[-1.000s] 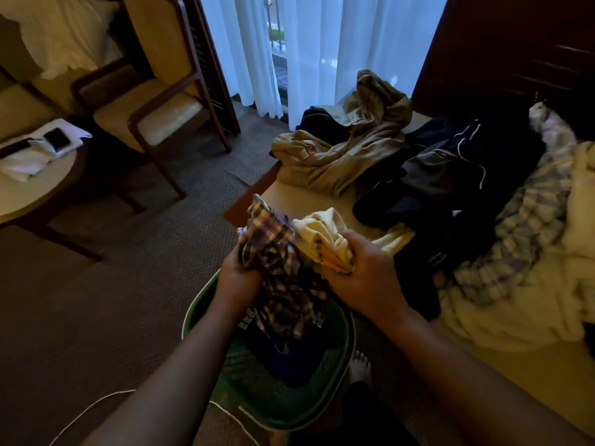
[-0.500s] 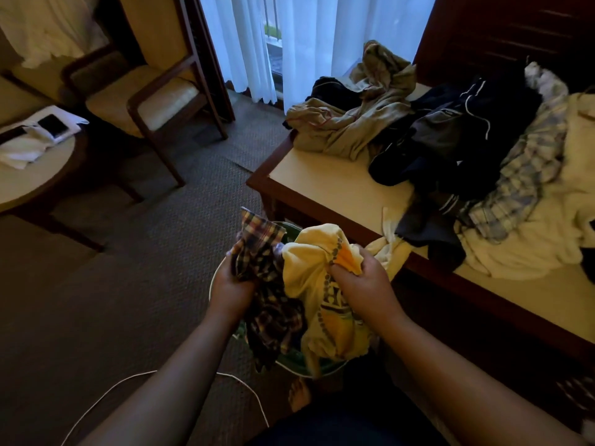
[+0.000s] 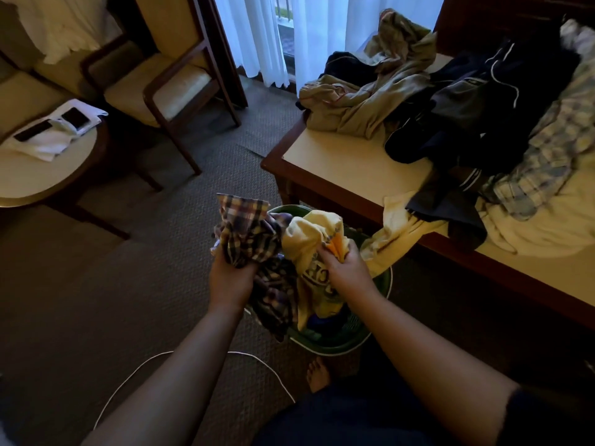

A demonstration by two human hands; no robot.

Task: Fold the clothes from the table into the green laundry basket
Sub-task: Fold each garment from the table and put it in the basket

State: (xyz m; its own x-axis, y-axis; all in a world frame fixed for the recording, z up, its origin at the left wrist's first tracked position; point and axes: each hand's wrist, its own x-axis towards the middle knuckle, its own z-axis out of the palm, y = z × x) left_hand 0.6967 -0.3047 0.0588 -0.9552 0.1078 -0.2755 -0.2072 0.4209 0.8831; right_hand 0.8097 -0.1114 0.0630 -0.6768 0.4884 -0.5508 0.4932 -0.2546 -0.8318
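Cream-topped table [image 3: 338, 162], right of frame, carries a heap of unfolded clothes [image 3: 483, 101]. The green basket [image 3: 351, 338] sits below its edge, at centre. Both held garments are bunched, so dropped now they would likely land crumpled, and a pale cloth [image 3: 399, 233] trailing off the table could snag. The left hand [image 3: 230, 278] grips the checked shirt [image 3: 248, 226] mid-bundle. The right hand [image 3: 346, 268] pinches the top of the yellow shirt [image 3: 306, 243], whose body hangs into the basket.
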